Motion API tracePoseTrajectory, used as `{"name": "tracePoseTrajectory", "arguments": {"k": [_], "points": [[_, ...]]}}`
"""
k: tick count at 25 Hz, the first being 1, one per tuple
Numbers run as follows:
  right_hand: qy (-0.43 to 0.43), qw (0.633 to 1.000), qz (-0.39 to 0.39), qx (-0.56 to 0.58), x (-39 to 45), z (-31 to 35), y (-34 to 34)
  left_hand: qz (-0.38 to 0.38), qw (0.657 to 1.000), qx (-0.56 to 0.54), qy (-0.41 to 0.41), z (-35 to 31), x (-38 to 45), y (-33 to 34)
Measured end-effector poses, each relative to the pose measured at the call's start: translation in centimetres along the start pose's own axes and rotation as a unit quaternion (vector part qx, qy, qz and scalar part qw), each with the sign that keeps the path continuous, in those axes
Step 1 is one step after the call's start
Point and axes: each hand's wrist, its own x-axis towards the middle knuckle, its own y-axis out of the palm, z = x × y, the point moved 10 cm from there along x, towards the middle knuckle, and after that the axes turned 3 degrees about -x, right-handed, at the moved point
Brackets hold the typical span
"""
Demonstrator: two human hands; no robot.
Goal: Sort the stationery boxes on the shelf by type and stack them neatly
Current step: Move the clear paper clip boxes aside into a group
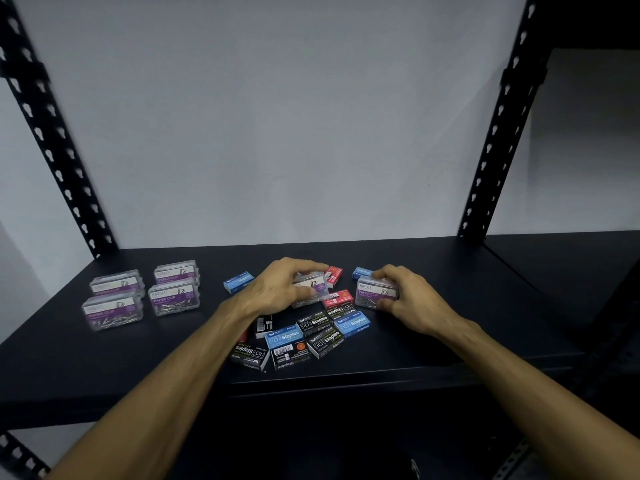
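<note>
Holding one clear paper clip box in the left hand, fingers curled over its top, at the middle of the black shelf. Gripping a second paper clip box with the right hand, thumb at the near side. Between and below both grips, mixed staples boxes, blue, black and red. Far left, well apart, four paper clip boxes grouped together.

Two bare forearms come in from the lower edge. No sleeve covers them up to the frame edge. The left hand and the right hand wear nothing: no gloves, no rings, no watch or band on the wrists.
</note>
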Motion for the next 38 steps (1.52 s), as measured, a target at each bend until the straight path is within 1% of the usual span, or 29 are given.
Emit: {"name": "tracePoseTrajectory", "arguments": {"k": [3, 9, 13, 17, 21, 28, 31, 34, 38], "points": [[-0.002, 1.000, -0.001, -0.003, 0.1, 0.1, -0.1, 0.021, 1.000, 0.007, -0.003, 0.5, -0.5, 0.1], [0.003, 1.000, 0.009, 0.014, 0.1, 0.1, 0.0, 0.011, 1.000, 0.010, -0.013, 0.8, -0.7, -0.7], [-0.004, 1.000, 0.004, 0.022, 0.4, 0.9, -0.3, 0.033, 0.999, 0.018, -0.011, 0.7, -1.4, -1.6], [-0.025, 0.998, -0.007, 0.063, 1.2, 2.8, -0.5, 0.031, 0.999, 0.009, -0.008, 1.2, -2.8, -3.8], [-0.055, 0.995, 0.004, 0.084, 1.8, 5.4, 0.6, 0.012, 1.000, -0.010, -0.014, 2.4, -4.8, -5.9], [-0.119, 0.988, 0.038, 0.094, 2.5, 11.3, 4.5, -0.032, 0.996, -0.069, -0.052, 6.5, -9.7, -9.0], [-0.148, 0.983, 0.050, 0.099, 2.9, 14.5, 6.3, -0.064, 0.994, -0.059, -0.066, 8.2, -12.1, -10.9], [-0.178, 0.977, 0.067, 0.100, 3.3, 18.3, 8.1, -0.090, 0.989, -0.080, -0.082, 10.0, -14.6, -12.6], [-0.213, 0.968, 0.085, 0.101, 3.4, 23.0, 10.5, -0.115, 0.984, -0.080, -0.107, 12.2, -17.9, -14.9]]}}
